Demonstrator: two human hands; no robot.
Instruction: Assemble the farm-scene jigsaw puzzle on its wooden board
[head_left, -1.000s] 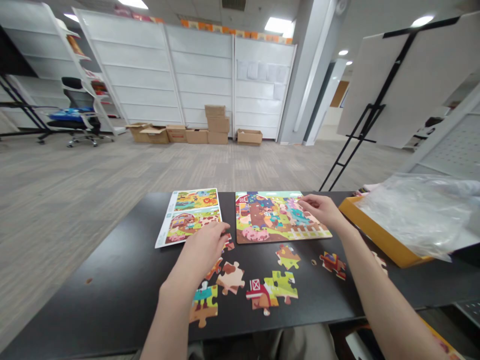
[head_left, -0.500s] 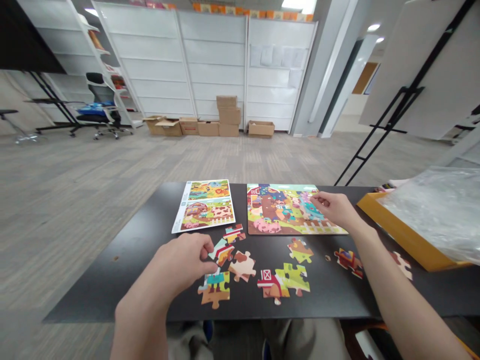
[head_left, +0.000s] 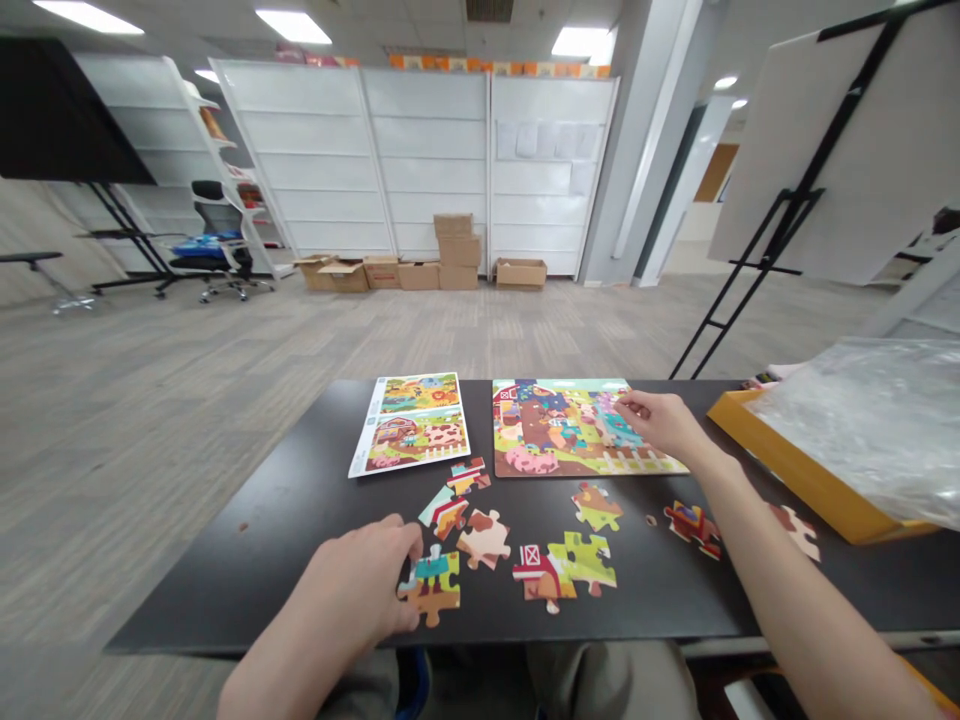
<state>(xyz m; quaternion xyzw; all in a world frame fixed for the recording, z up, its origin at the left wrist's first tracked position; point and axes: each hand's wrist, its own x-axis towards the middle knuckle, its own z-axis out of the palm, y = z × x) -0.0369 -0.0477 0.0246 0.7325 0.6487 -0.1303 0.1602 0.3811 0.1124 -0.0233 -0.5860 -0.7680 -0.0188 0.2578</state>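
Note:
My left hand [head_left: 367,580] rests at the left edge of a puzzle piece with teal and brown parts [head_left: 433,585], its thumb and fingers apart around that edge. Over the right part of the puzzle board [head_left: 559,462], my right hand [head_left: 656,420] has its fingertips pinched together; whatever is between them is too small to make out. Close to my left hand lie a red-striped piece [head_left: 448,513], another striped piece [head_left: 469,476] and a cream and brown piece [head_left: 484,538]. A barn piece [head_left: 541,577] touches a green piece [head_left: 589,560].
A picture sheet [head_left: 412,425] lies left of the board. Another piece [head_left: 597,506] is below the board, and a red piece [head_left: 694,528] lies near my right forearm. At the right stands a yellow box [head_left: 802,480] with clear plastic [head_left: 870,430] on it.
My left hand has moved down from the striped piece to the side of the teal and brown piece. My right hand stays over the board's right part. The view has tilted up slightly.

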